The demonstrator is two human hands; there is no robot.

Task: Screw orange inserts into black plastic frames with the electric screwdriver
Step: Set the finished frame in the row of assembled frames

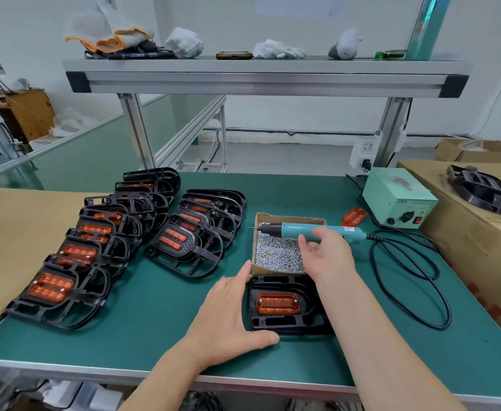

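A black plastic frame (284, 323) with an orange insert (277, 303) lies on the green mat near the front edge. My left hand (228, 312) rests flat against its left side, thumb along the front. My right hand (327, 255) hovers over a cardboard box of screws (276, 256), fingers relaxed, just under the teal electric screwdriver (311, 229), which lies across the box. Whether the fingers touch the screwdriver is unclear.
Two rows of black frames with orange inserts (101, 250) lie overlapped at the left. A loose orange insert (353, 216) and a green power supply (399, 200) sit at the back right. The black cable (412, 280) loops on the mat. Cardboard boxes (480, 232) stand at the right.
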